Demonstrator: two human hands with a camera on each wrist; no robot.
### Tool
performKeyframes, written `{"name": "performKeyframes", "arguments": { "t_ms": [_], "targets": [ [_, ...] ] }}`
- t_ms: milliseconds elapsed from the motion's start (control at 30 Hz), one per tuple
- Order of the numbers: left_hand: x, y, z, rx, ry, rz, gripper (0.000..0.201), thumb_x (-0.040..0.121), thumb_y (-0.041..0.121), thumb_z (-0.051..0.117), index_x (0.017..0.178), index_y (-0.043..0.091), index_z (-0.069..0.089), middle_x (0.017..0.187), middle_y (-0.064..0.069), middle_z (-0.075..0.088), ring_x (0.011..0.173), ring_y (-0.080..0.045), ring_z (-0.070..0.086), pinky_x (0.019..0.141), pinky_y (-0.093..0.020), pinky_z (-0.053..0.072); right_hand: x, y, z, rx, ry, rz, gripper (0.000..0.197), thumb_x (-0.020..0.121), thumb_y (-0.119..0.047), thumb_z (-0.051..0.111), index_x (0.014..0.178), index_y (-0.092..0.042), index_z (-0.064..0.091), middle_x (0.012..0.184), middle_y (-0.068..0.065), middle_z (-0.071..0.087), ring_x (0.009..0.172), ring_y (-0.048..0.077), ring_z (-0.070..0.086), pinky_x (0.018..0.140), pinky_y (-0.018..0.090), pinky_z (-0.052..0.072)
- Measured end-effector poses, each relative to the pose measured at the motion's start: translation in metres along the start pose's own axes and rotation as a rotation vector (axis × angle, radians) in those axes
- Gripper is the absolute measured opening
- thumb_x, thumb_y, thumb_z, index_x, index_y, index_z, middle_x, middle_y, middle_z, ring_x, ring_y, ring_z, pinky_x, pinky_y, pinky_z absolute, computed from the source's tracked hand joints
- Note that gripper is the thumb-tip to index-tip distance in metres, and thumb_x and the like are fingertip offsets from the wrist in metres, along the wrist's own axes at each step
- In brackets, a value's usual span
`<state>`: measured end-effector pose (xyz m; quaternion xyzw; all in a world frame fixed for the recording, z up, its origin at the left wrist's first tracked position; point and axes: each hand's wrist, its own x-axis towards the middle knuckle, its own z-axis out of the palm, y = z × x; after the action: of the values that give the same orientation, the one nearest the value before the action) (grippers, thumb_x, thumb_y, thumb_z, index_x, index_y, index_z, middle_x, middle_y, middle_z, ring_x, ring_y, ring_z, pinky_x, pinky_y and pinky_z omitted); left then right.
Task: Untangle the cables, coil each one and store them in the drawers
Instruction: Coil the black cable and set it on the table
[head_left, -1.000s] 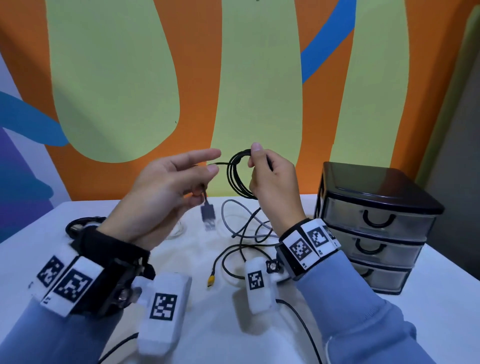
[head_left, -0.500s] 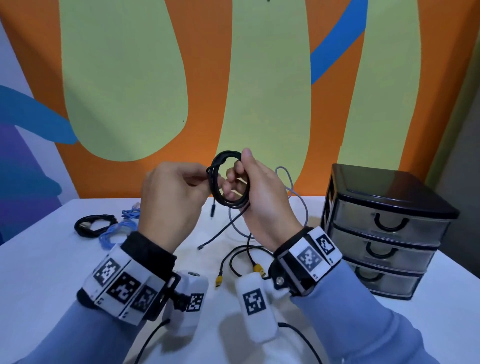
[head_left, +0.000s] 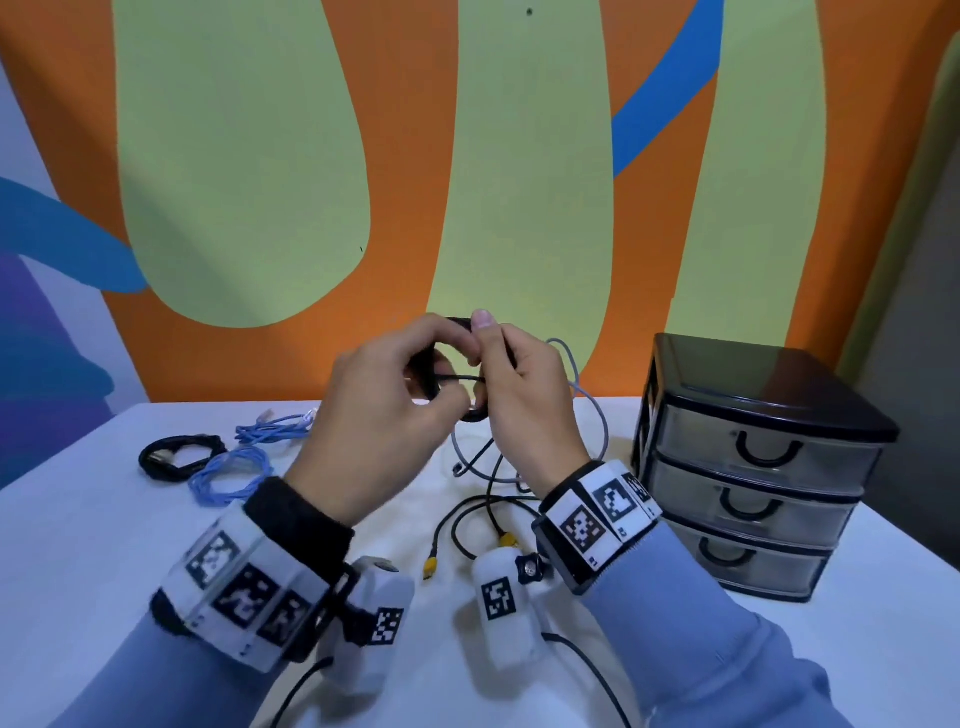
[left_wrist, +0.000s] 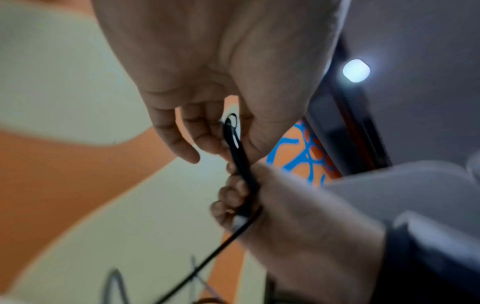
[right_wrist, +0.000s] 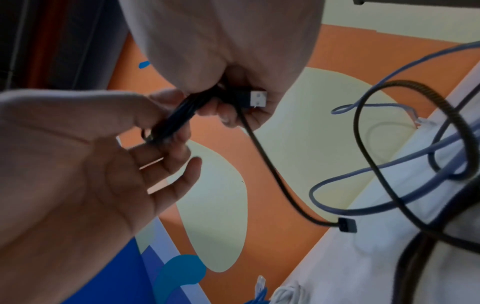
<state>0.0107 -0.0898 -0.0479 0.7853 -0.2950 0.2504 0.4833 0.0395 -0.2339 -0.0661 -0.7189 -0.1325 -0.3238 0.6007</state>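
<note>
A black cable coil (head_left: 422, 378) is held up in front of the wall between both hands. My left hand (head_left: 441, 397) pinches its left side with thumb and forefinger, the other fingers loosely spread. My right hand (head_left: 480, 364) grips the right side, thumb on top. One strand crosses the ring's middle. In the right wrist view the coil (right_wrist: 182, 115) shows a silver USB plug (right_wrist: 257, 99) under my right fingers, and a loose tail ends in a small black plug (right_wrist: 346, 225). The left wrist view shows the coil (left_wrist: 240, 162) edge-on between the two hands.
A black three-drawer unit (head_left: 753, 457) stands shut at the right of the white table (head_left: 78, 519). Tangled grey cable (head_left: 592, 415) and black yellow-tipped cable (head_left: 467, 525) lie under the hands. At the left lie a black coil (head_left: 176, 457) and blue cables (head_left: 228, 470).
My left hand has gone from open beside the coil to pinching it. The hanging USB plug was drawn up into the coil, and the two hands have come together.
</note>
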Motion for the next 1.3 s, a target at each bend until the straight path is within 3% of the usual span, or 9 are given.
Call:
{"name": "performKeyframes", "arguments": {
  "t_ms": [200, 300, 433, 567, 767, 933, 1000, 1100, 1300],
  "targets": [
    [-0.001, -0.01, 0.003, 0.247, 0.11, 0.131, 0.014, 0.092, 0.024, 0.076, 0.097, 0.036, 0.079, 0.091, 0.013, 0.067, 0.085, -0.014, 0.066, 0.08, -0.046, 0.058, 0.0, -0.003, -0.005, 0.078, -0.049, 0.022, 0.051, 0.111, -0.038, 0.048, 0.074, -0.004, 0.054, 0.059, 0.003, 0.049, 0.056, 0.018, 0.05, 0.062, 0.049, 0.05],
    [0.002, -0.014, 0.002, 0.021, 0.208, 0.058, 0.016, 0.092, 0.025, 0.081, 0.097, 0.04, 0.08, 0.111, 0.005, 0.051, 0.099, -0.015, 0.062, 0.09, -0.041, 0.058, 0.002, -0.003, -0.006, 0.102, -0.011, 0.047, 0.05, 0.111, -0.038, 0.047, 0.077, -0.003, 0.055, 0.062, -0.004, 0.055, 0.061, 0.016, 0.053, 0.064, 0.042, 0.049],
    [0.007, -0.006, -0.004, -0.403, 0.274, -0.095, 0.009, 0.096, 0.02, 0.077, 0.102, 0.027, 0.08, 0.092, -0.005, 0.06, 0.079, -0.019, 0.05, 0.074, -0.037, 0.046, 0.001, -0.005, -0.007, 0.137, -0.005, 0.147, 0.047, 0.112, -0.039, 0.044, 0.081, -0.005, 0.052, 0.069, 0.006, 0.052, 0.053, 0.021, 0.049, 0.048, 0.029, 0.039],
    [0.008, -0.002, -0.012, -0.64, 0.162, -0.244, 0.01, 0.098, 0.004, 0.068, 0.103, 0.009, 0.075, 0.082, -0.008, 0.069, 0.071, -0.023, 0.058, 0.068, -0.03, 0.051, 0.001, -0.008, -0.009, 0.208, 0.079, 0.175, 0.045, 0.112, -0.041, 0.043, 0.084, -0.006, 0.044, 0.071, 0.01, 0.038, 0.047, 0.02, 0.035, 0.042, 0.027, 0.03],
    [0.008, -0.003, -0.024, -0.599, -0.051, -0.197, 0.035, 0.095, -0.017, 0.051, 0.114, 0.0, 0.076, 0.108, -0.02, 0.079, 0.101, -0.03, 0.076, 0.09, -0.029, 0.061, 0.003, -0.012, -0.011, 0.357, 0.185, 0.16, 0.042, 0.112, -0.041, 0.043, 0.084, -0.01, 0.045, 0.072, 0.011, 0.035, 0.052, 0.02, 0.029, 0.043, 0.028, 0.025],
    [0.006, 0.003, -0.027, -0.772, -0.054, -0.249, 0.036, 0.107, 0.016, 0.045, 0.115, -0.005, 0.074, 0.111, -0.025, 0.077, 0.107, -0.036, 0.076, 0.094, -0.034, 0.061, 0.001, -0.019, -0.01, 0.384, 0.199, 0.136, 0.043, 0.112, -0.04, 0.044, 0.081, -0.01, 0.043, 0.068, 0.011, 0.037, 0.05, 0.019, 0.032, 0.042, 0.024, 0.03],
    [0.005, 0.004, -0.024, -0.668, -0.02, -0.22, 0.033, 0.097, 0.028, 0.063, 0.111, 0.002, 0.076, 0.104, -0.02, 0.08, 0.096, -0.031, 0.077, 0.085, -0.035, 0.062, 0.0, -0.022, -0.011, 0.37, 0.204, 0.109, 0.042, 0.112, -0.04, 0.044, 0.083, -0.009, 0.044, 0.069, 0.012, 0.04, 0.05, 0.02, 0.035, 0.042, 0.024, 0.032],
    [0.006, -0.004, -0.022, -0.445, 0.017, -0.154, 0.03, 0.086, 0.015, 0.079, 0.115, 0.009, 0.075, 0.094, -0.012, 0.082, 0.089, -0.031, 0.078, 0.072, -0.042, 0.053, -0.002, -0.024, -0.011, 0.387, 0.196, 0.092, 0.042, 0.112, -0.041, 0.043, 0.085, -0.008, 0.046, 0.068, 0.013, 0.042, 0.049, 0.021, 0.04, 0.042, 0.025, 0.033],
    [0.006, -0.023, -0.013, 0.122, 0.333, -0.018, 0.006, 0.094, 0.025, 0.08, 0.099, 0.027, 0.081, 0.096, 0.005, 0.077, 0.089, -0.013, 0.071, 0.084, -0.041, 0.059, -0.006, -0.025, 0.004, 0.44, 0.081, 0.076, 0.037, 0.113, -0.034, 0.042, 0.085, -0.01, 0.046, 0.064, 0.002, 0.056, 0.049, 0.022, 0.058, 0.046, 0.031, 0.047]
  ]
}}
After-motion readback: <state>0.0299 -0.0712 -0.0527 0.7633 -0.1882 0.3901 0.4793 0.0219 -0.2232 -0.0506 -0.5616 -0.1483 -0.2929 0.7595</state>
